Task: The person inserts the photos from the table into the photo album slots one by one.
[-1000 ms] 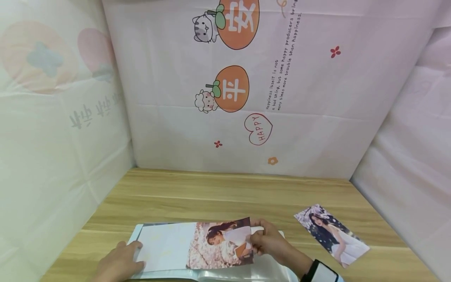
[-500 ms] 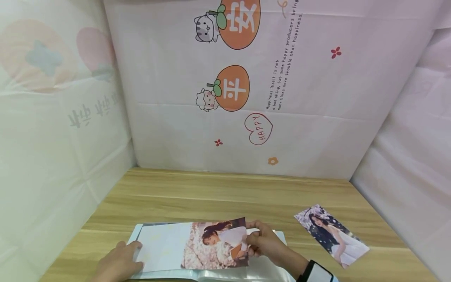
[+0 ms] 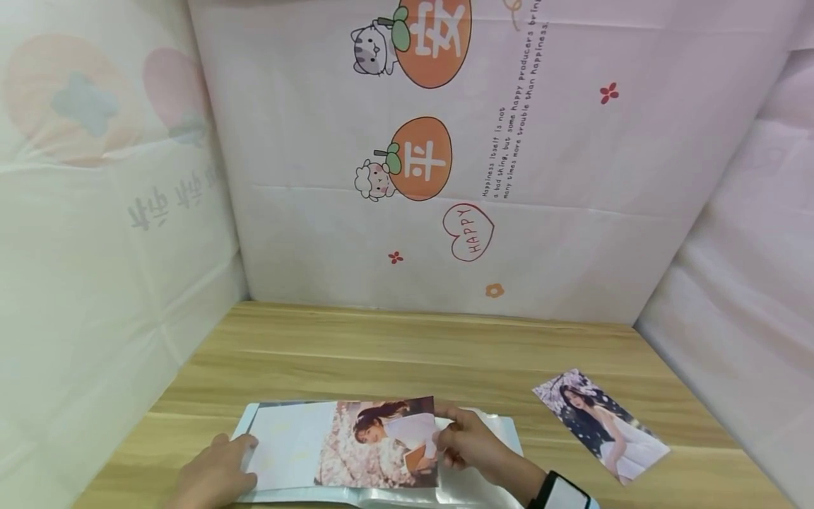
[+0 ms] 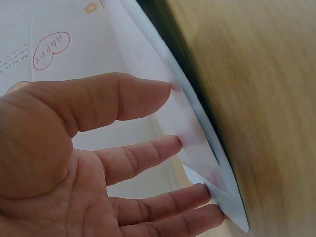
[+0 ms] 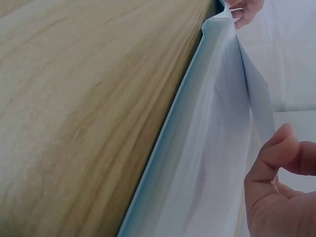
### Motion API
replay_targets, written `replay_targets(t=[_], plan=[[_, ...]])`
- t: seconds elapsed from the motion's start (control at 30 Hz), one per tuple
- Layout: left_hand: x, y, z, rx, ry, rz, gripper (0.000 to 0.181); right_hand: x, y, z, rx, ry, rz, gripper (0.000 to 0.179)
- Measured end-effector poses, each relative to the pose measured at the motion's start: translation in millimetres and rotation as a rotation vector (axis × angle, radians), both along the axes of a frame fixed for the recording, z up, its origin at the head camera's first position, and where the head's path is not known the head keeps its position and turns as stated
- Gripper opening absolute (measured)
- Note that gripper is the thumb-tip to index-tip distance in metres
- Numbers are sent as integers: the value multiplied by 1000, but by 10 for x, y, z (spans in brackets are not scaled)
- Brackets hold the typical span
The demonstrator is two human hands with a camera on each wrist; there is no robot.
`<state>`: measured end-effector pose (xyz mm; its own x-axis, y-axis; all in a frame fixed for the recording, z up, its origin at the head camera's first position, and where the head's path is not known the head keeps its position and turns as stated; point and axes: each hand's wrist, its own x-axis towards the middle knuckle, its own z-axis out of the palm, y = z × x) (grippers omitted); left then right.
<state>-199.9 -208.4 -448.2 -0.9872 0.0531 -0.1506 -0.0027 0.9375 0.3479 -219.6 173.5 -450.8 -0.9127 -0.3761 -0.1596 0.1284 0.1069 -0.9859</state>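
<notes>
An opened photo album with a pale blue edge and glossy clear pages [image 3: 467, 489] lies at the table's front. My right hand [image 3: 473, 447] pinches the right edge of a photo [image 3: 381, 444] showing a person among pink blossoms. The photo's left part overlaps the white left page [image 3: 289, 445]. In the right wrist view, thumb and fingers [image 5: 279, 163] hold the photo [image 5: 257, 98] raised at a slant above the album. My left hand [image 3: 213, 470] rests at the album's left edge. Its extended fingertips touch the page [image 4: 185, 126] in the left wrist view.
A second photo [image 3: 600, 424], of a person in a white dress, lies askew on the wooden table [image 3: 381, 346] to the right. Printed white cloth [image 3: 331, 240] hangs behind the table and along both sides. A watch [image 3: 562, 491] is on my right wrist.
My right hand has moved left with the pinched photo, which now covers more of the white page. The left hand has stayed at the album's edge, and the second photo lies unmoved.
</notes>
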Motion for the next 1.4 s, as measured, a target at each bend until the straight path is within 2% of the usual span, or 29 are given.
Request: replay_targets(t=[0.43,0.8,1.23,1.4], plan=[[-14,-15,-41,-7,-20,3,50,0,-159,-83,-61,-15,2,48],[-19,-13,-33,-21,-29,11,50,18,-278,-59,-80,-34,21,55],[-28,-13,-30,-11,-43,11,50,62,-398,-93,-46,5,-22,49],[-32,-17,-44,-10,-25,2,51,68,-440,-98,-31,40,8,45]])
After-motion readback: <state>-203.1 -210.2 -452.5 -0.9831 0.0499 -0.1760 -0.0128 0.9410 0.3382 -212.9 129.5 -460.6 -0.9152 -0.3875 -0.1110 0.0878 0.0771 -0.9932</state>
